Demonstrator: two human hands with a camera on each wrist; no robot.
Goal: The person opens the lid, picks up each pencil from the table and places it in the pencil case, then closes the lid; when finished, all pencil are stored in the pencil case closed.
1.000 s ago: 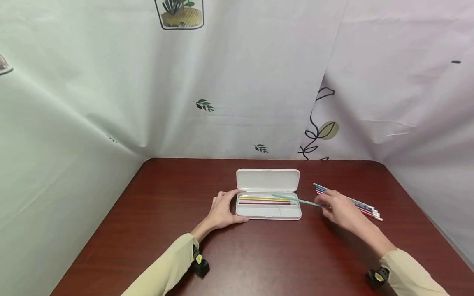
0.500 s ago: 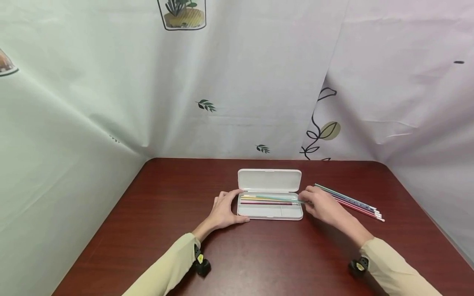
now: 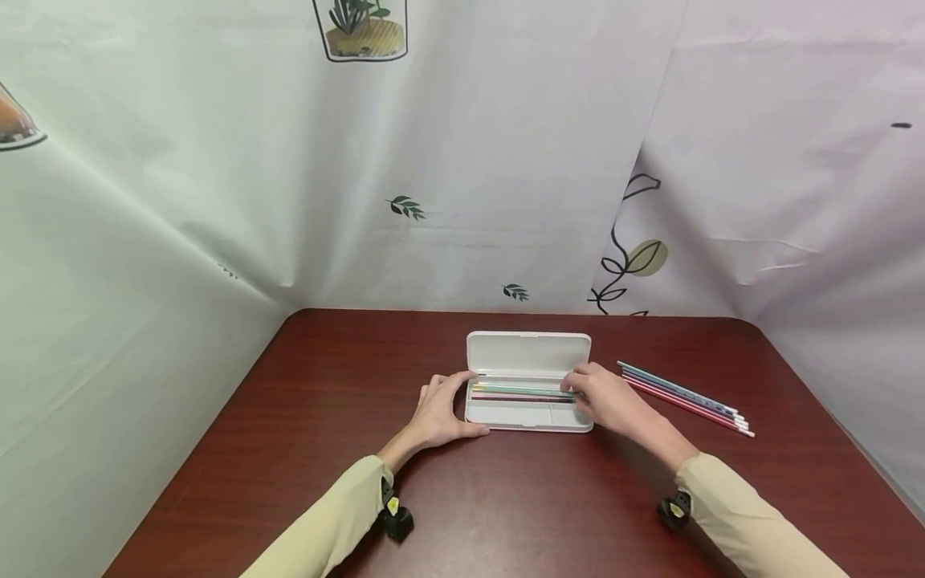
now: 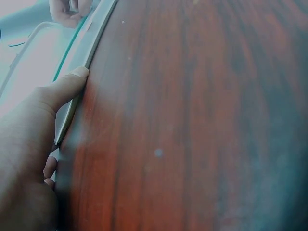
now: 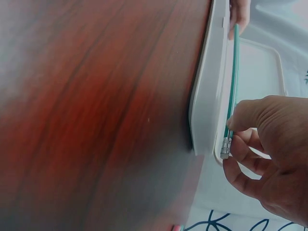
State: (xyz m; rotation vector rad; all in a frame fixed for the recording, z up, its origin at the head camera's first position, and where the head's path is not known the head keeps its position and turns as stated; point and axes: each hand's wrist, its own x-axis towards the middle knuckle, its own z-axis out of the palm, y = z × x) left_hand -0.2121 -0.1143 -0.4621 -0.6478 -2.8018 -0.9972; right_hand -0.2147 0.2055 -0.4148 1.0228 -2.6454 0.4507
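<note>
A white pencil case (image 3: 506, 416) lies with its lid raised at the back. My left hand (image 3: 433, 413) holds its left end, thumb at the front edge and fingers toward the back corner. Over the right end, my right hand (image 3: 610, 400) pinches a green pencil (image 5: 234, 67) near its metal-banded eraser end. That pencil lies lengthwise along the case; whether it touches the bottom I cannot tell. Beside it in the rear compartment are a few other pencils, one dark red (image 3: 506, 398), partly covered by the green one and my fingers.
Several blue and red pencils (image 3: 686, 399) with white ends lie slanted on the brown table (image 3: 506, 498), right of the case. A pale printed cloth (image 3: 462, 160) hangs behind and at both sides. The raised lid (image 3: 527, 352) stands behind the case.
My right hand has moved left from beside the loose pencils to the case, bringing the green pencil over the rear compartment and into line with it. My left hand has stayed at the case.
</note>
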